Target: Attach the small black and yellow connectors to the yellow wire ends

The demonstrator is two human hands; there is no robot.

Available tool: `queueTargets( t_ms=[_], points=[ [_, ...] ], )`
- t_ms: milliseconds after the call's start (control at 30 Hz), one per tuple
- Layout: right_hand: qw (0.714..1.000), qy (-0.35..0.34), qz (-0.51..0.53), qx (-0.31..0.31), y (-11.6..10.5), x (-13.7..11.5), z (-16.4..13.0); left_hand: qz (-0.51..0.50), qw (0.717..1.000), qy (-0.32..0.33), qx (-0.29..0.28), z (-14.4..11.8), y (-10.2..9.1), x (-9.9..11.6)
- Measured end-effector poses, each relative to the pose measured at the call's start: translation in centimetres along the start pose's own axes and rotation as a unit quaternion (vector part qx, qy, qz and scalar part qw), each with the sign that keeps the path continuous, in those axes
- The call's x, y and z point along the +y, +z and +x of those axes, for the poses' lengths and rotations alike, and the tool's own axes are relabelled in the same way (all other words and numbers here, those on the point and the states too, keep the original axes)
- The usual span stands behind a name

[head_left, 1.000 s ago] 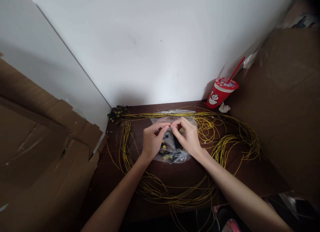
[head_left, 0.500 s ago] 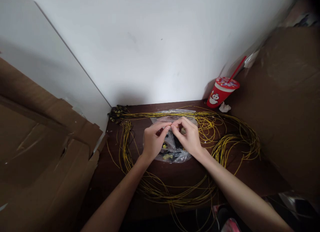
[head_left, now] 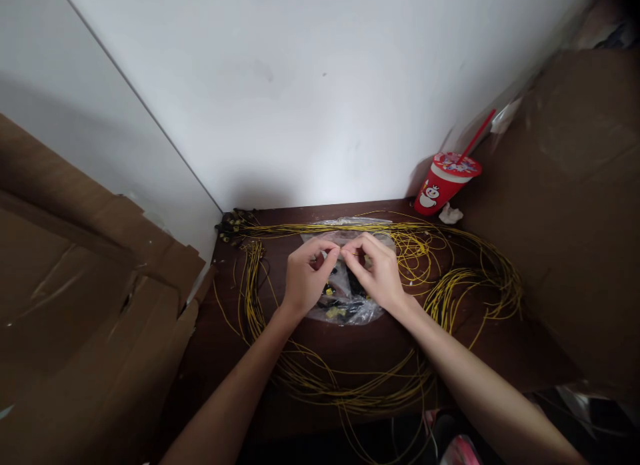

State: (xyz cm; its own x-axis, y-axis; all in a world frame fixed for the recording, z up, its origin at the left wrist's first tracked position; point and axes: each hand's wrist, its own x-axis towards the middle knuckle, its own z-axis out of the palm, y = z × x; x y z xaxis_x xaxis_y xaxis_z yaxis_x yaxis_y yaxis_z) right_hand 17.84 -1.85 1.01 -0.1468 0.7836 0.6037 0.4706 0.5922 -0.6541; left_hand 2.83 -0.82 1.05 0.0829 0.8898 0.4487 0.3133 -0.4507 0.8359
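Observation:
My left hand point(head_left: 309, 273) and my right hand point(head_left: 375, 268) meet fingertip to fingertip, each in a pinch, over a clear plastic bag point(head_left: 367, 313). What lies between the fingertips is too small to make out. Dark and yellow small parts point(head_left: 335, 311) show in the bag, partly hidden by my hands. Just behind my fingers a bundle of thin yellow wires point(head_left: 285, 229) runs across the table. More loose yellow wire point(head_left: 415, 251) lies tangled to the right of my right hand.
Yellow and black wires point(head_left: 345, 401) curve around the front of the dark table point(head_left: 350, 351). Dark connector ends point(head_left: 235, 226) cluster at the back left. A red cup point(head_left: 440, 188) with a straw and a crumpled tissue point(head_left: 451, 214) stand back right. Cardboard point(head_left: 75, 305) flanks the left side.
The fingers of my left hand have curled more, with the index finger now bent above the thumb. My right hand keeps nearly the same pinch and place.

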Motion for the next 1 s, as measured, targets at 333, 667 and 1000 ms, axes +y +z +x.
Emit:
queueTargets(
  t_ms=[333, 667, 1000],
  points=[
    [1.0, -0.002, -0.009, -0.013, -0.1, 0.4, 0.1, 0.009, 0.998, 0.018, -0.051, 0.6, -0.8, -0.3],
    [1.0, 0.008, -0.009, 0.006, -0.4, 0.4, 0.2, 0.357, 0.912, 0.083, -0.183, -0.1, -1.8, -1.2],
    [1.0, 0.008, -0.001, -0.007, -0.3, 0.4, 0.2, 0.318, 0.924, 0.101, -0.187, 0.1, -1.4, -1.3]
  ],
)
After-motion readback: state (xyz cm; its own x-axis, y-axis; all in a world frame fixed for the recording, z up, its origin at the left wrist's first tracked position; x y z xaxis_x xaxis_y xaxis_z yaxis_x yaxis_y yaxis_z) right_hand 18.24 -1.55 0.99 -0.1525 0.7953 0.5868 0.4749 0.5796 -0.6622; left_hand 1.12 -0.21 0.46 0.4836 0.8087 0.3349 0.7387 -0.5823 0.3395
